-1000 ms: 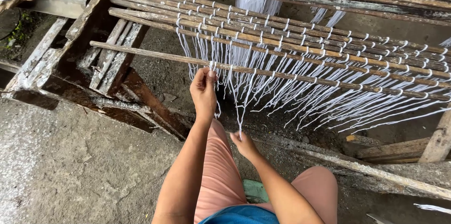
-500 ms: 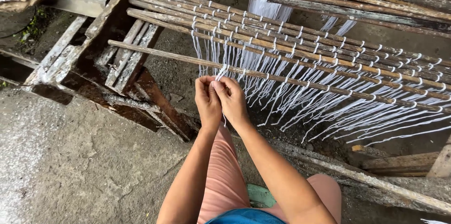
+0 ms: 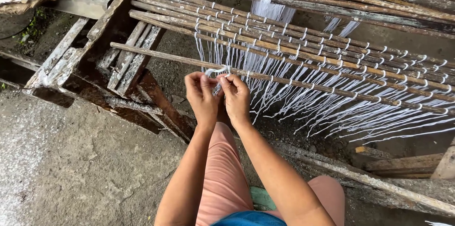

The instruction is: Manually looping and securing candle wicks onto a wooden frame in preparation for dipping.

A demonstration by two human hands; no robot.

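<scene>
A rack of long thin wooden rods (image 3: pixel 303 50) lies across a wooden frame, with white string tied around each rod and loose ends hanging down. At the nearest rod (image 3: pixel 156 54), my left hand (image 3: pixel 200 97) and my right hand (image 3: pixel 235 97) are raised side by side. Between their fingertips they pinch a small loop of white string (image 3: pixel 215 70) that sits on this rod. The hanging strands (image 3: pixel 303 103) fall just right of my right hand.
A weathered wooden frame (image 3: pixel 128 65) with slats stands to the left. A rough concrete floor (image 3: pixel 71 169) lies below. A wooden beam (image 3: pixel 379 183) runs along the lower right. My knees in pink shorts (image 3: pixel 222 178) and a green sandal (image 3: pixel 259 196) are beneath my arms.
My right hand rose from low on a hanging strand to meet my left hand at the nearest rod. Both hands now hold a string loop there, and the left hand has shifted slightly left.
</scene>
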